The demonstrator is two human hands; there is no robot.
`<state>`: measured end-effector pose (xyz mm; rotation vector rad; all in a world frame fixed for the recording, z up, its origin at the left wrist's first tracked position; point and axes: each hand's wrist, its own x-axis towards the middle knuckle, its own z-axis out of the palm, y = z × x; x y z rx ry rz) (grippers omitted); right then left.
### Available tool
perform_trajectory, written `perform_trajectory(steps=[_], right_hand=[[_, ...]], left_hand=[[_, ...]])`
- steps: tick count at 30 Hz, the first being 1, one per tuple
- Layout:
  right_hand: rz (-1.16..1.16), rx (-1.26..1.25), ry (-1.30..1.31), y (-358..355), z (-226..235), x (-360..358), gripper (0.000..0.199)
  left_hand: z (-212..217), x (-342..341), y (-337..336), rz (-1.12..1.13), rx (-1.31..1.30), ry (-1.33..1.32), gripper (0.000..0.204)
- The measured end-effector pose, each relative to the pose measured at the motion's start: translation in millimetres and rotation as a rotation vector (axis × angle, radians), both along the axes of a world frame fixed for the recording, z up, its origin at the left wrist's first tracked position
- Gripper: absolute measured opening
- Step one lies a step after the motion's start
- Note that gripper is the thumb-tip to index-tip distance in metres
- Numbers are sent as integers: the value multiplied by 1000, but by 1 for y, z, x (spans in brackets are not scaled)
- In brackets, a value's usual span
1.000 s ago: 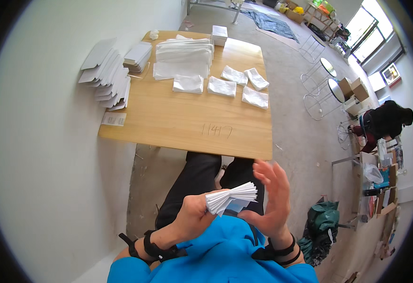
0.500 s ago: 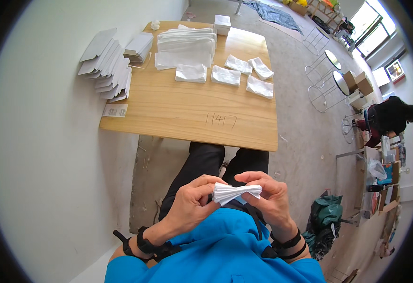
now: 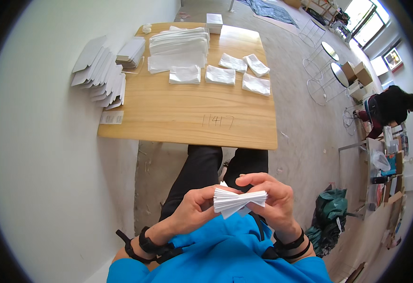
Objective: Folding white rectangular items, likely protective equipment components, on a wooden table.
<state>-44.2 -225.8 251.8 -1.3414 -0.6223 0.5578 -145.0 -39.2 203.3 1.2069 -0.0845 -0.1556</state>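
Observation:
Above my lap, both hands hold a small stack of white paper pieces [image 3: 239, 200], its many thin edges facing up. The stack is pinched in at the middle and fans out at both ends, with a few corners sticking out below and above. My left hand [image 3: 197, 206] closes round its left end. At the right end, my right hand [image 3: 271, 200] grips it between thumb and fingers, the index finger bent over the top. On the wooden table [image 3: 178, 120] ahead lie several small white paper bundles [image 3: 220, 75], apart from my hands.
A large pile of flat white paper sleeves [image 3: 178, 49] lies toward the table's far side, near a white card stack [image 3: 214, 23]. Folded white boxes [image 3: 98, 73] lean by the wall at left. Right are round stools [image 3: 339, 74], a dark green bag [image 3: 331, 207] and a seated person [image 3: 390, 113].
The paper stack has fanned wider and turned in my hands, so more of its edges show. My left fingers have shifted behind it. The view has moved slightly.

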Motion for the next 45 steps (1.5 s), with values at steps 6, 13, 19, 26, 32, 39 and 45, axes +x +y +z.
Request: perform_trajectory(steps=[6, 13, 19, 26, 32, 39, 45], right_hand=[[-52, 6, 69, 5, -3, 5, 46], [-283, -119, -745, -6, -13, 19, 37], [-297, -174, -933, -5, -11, 20, 21], [-206, -146, -827, -9, -10, 27, 20], [-344, -135, -756, -1, -6, 50, 21], [-346, -159, -796, 11, 13, 67, 27], [-359, -172, -904, 30, 19, 73, 33]], left_hand=[[8, 5, 1, -11, -128, 119, 34], [6, 8, 1, 17, -196, 49, 58], [5, 14, 5, 63, -140, 63, 85], [-4, 20, 15, 140, 39, 35, 74], [13, 33, 14, 179, 51, 59, 33], [27, 45, 27, 184, 230, -9, 28], [36, 59, 24, 229, 107, 65, 30]])
